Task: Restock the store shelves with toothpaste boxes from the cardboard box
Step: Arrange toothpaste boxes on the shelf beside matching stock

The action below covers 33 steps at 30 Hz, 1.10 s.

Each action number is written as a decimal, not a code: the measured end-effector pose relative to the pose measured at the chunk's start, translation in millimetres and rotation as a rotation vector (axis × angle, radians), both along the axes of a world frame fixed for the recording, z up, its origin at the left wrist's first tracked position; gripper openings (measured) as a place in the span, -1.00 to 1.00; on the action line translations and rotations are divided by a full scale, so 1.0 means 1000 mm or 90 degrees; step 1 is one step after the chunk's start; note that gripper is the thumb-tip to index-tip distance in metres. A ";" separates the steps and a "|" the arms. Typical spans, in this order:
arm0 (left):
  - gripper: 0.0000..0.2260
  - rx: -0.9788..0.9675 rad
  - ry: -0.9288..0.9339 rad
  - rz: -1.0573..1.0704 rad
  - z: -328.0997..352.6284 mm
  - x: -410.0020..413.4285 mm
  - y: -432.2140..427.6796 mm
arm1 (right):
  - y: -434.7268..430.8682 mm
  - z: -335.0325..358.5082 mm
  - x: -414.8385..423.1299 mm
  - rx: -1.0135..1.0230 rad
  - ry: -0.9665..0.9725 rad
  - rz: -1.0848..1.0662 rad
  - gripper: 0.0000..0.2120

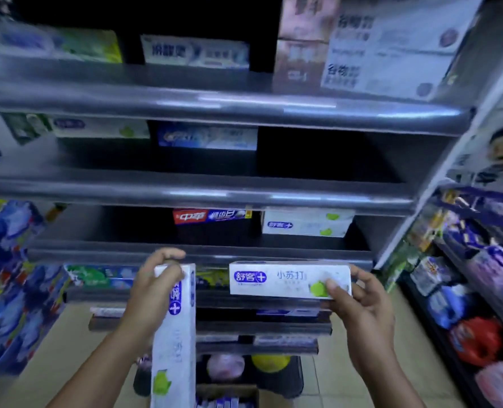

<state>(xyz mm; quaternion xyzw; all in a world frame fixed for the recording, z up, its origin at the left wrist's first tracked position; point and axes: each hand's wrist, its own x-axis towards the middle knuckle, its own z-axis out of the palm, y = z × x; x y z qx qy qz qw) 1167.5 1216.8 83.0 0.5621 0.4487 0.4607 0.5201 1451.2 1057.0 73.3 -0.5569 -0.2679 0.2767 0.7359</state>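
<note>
Fingers [169, 254] of the left hand [150, 290] curl round the top end of an upright toothpaste box [173, 343]. Fingers [363, 279] and thumb of the right hand [362, 307] pinch the right end of a level toothpaste box [282, 278], held just in front of a shelf [274, 253] edge. Below both, the cardboard box [232, 390] stands open on the floor [326, 375], with packs showing inside.
</note>
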 end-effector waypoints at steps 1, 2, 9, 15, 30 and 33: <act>-0.75 -0.018 0.021 -0.041 0.005 0.013 -0.002 | -0.003 0.003 0.009 0.013 0.003 -0.012 -0.64; -0.73 -0.032 0.044 -0.082 0.008 0.025 -0.004 | -0.005 0.006 0.018 0.025 0.001 -0.023 -0.62; -0.53 -0.079 0.095 -0.284 0.022 0.094 -0.018 | 0.001 0.010 0.060 0.069 -0.017 -0.031 -0.66; -0.55 -0.083 0.070 -0.240 0.023 0.117 -0.014 | 0.030 0.000 0.079 0.049 -0.075 -0.028 -0.64; -0.53 -0.119 0.131 -0.193 0.022 0.158 0.004 | 0.075 -0.016 0.106 -0.282 -0.350 0.001 -0.61; -0.52 -0.124 0.131 -0.182 0.018 0.159 0.005 | 0.076 -0.020 0.109 -0.298 -0.363 -0.001 -0.59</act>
